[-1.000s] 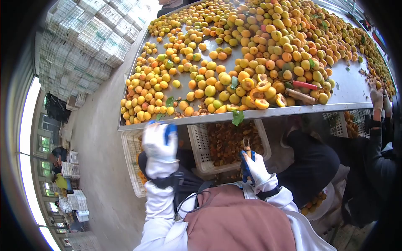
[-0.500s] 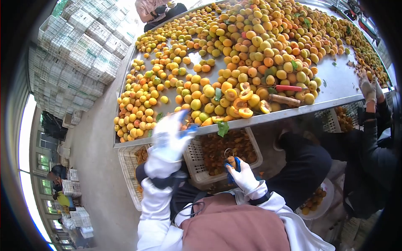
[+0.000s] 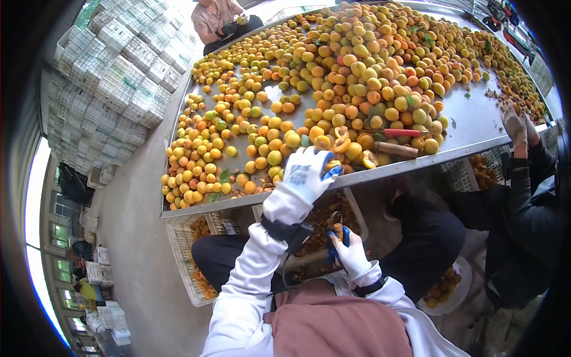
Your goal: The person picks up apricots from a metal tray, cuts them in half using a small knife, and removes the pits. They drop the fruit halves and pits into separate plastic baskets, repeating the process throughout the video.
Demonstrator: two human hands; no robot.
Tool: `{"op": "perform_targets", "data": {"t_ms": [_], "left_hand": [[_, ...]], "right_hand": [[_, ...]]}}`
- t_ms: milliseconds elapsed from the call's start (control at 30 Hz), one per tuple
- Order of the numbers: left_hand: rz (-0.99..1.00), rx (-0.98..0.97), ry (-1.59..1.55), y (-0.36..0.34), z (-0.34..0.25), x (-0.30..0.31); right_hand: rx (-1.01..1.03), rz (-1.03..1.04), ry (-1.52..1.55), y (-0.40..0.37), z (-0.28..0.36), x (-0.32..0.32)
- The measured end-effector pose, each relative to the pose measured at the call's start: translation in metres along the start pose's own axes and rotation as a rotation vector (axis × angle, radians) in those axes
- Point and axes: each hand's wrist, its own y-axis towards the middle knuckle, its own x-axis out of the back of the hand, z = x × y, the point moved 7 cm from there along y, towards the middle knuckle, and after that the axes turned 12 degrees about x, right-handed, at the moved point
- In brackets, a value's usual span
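Observation:
My left hand (image 3: 309, 172), in a white glove with blue fingertips, reaches over the metal table's front edge. Its fingers curl down at the apricots (image 3: 275, 157), beside some halved ones (image 3: 341, 144); what they hold, if anything, is hidden. Lower down, above a crate, my right hand (image 3: 351, 250) is wrapped round a tool with a wooden handle (image 3: 338, 228) and a metal ring at its top. A red-handled tool (image 3: 401, 132) and a wooden-handled one (image 3: 397, 149) lie among the fruit near the table edge.
The metal table (image 3: 470, 113) bears a large heap of apricots. Below it are white crates (image 3: 178, 256) of dark and orange pieces. A co-worker's gloved hand (image 3: 515, 126) is at the right edge; another person (image 3: 217, 21) sits behind the table. Stacked crates (image 3: 113, 77) stand left.
My left hand has moved right along the table edge, up to the halved apricots. My right hand has shifted slightly right with the tool still in it. The view has shifted a little.

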Motion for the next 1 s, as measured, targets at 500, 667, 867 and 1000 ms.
{"op": "perform_targets", "data": {"t_ms": [500, 667, 867, 1000], "left_hand": [[0.502, 0.502, -1.353, -0.152, 0.016, -0.023], [0.423, 0.645, -1.622, -0.168, 0.010, -0.047], [0.469, 0.574, -1.618, -0.172, 0.031, -0.077], [0.601, 0.681, -1.510, -0.165, 0.034, -0.056]], "right_hand": [[-0.384, -0.101, 0.482, -0.001, 0.016, -0.012], [-0.389, -0.208, 0.505, 0.004, 0.023, -0.016], [-0.377, -0.201, 0.478, 0.006, 0.016, -0.013], [-0.269, -0.092, 0.301, 0.009, 0.014, -0.002]]}}
